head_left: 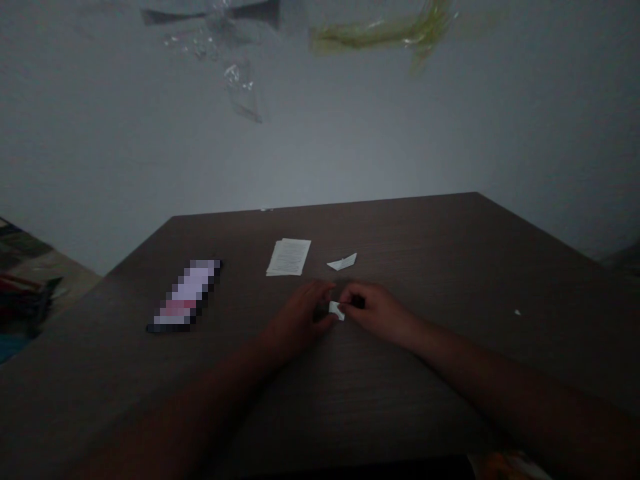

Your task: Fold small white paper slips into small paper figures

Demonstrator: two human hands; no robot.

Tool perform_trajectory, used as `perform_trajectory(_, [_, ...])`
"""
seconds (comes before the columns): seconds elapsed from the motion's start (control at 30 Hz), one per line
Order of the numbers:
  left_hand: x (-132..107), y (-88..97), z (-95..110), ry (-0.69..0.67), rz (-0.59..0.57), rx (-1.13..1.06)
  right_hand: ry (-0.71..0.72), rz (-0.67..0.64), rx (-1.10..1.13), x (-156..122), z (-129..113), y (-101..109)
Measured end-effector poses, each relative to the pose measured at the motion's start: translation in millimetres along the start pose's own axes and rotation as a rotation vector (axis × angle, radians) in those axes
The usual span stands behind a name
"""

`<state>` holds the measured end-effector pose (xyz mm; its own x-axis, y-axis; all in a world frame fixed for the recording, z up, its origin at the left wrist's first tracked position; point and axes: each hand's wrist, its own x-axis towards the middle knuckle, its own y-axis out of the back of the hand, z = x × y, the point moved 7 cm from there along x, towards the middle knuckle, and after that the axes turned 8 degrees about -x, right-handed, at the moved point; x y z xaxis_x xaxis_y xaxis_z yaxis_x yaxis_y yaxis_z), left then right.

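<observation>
My left hand and my right hand meet at the middle of a dark wooden table. Both pinch a small folded piece of white paper between their fingertips, just above the tabletop. A folded white paper shape lies a little beyond my hands. Left of it rests a small stack of white paper slips.
A phone with a lit, blurred screen lies on the table at the left. A tiny white scrap sits at the right. A grey wall rises behind the table, with clear plastic and yellowish strips hanging at the top.
</observation>
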<state>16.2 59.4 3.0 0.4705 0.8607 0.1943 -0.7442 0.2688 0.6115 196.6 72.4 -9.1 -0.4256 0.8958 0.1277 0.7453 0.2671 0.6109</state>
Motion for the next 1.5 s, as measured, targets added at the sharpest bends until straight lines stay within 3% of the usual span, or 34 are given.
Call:
perform_trajectory(0.13, [1, 5.3, 5, 0.054, 0.023, -0.067, -0.072, 0.024, 0.214, -1, 1, 2])
perform_trajectory(0.3, [1, 11.3, 13, 0.099, 0.055, -0.144, -0.083, 0.069, 0.311, -2, 0, 5])
perform_trajectory(0.67, [-1, 11.4, 25, -0.012, 0.024, -0.067, 0.064, 0.088, 0.269, -7, -14, 7])
perform_trajectory(0.87, [-1, 13.8, 34, -0.113, 0.025, -0.069, 0.065, 0.090, 0.260, -5, -13, 9])
perform_trajectory(1.5, [1, 17.4, 32, -0.058, 0.094, -0.084, 0.007, 0.108, 0.344, -3, -7, 5])
